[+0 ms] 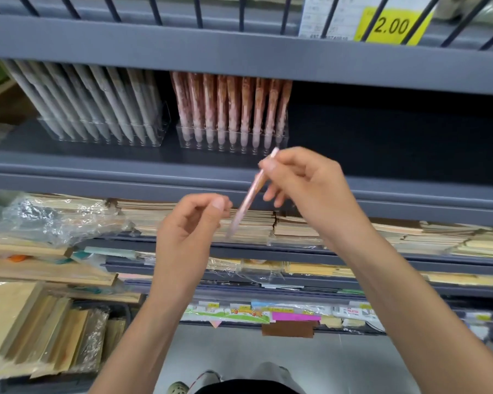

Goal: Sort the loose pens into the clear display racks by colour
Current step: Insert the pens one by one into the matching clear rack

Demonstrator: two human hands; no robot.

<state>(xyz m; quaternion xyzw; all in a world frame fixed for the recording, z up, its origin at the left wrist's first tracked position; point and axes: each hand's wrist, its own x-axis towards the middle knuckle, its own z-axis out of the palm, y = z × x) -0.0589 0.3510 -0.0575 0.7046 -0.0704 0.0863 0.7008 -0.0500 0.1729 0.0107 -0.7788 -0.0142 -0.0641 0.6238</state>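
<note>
Pen, pink, one, loose. It is held aslant just below and in front of the pink rack, with its upper end nearest that rack and its lower end pointing down toward the person.

Right hand: the grip pinches the pen near its upper end between thumb and fingertips, with the other fingers loosely spread beneath. Such a high hold probably leaves the barrel free to swing upright for slotting.

Left hand: below and left of the pink rack, just beside the pen's lower half. The fingers are curled and the thumb lies against the forefinger. Whether this grip pinches anything cannot be told. It is likely placed to steady or guide the lower end.

Pink rack: clear, on the grey shelf, holding a row of pink patterned pens upright in sockets. The colour matches the held pen, so this is the probable destination.

Grey rack: clear, just left of the pink rack. Its grey pens lean leftward.

Notebook stacks: on the lower shelves beneath the pink rack.

Price tag: yellow, above and right of the pink rack, reading 2.00.
</note>
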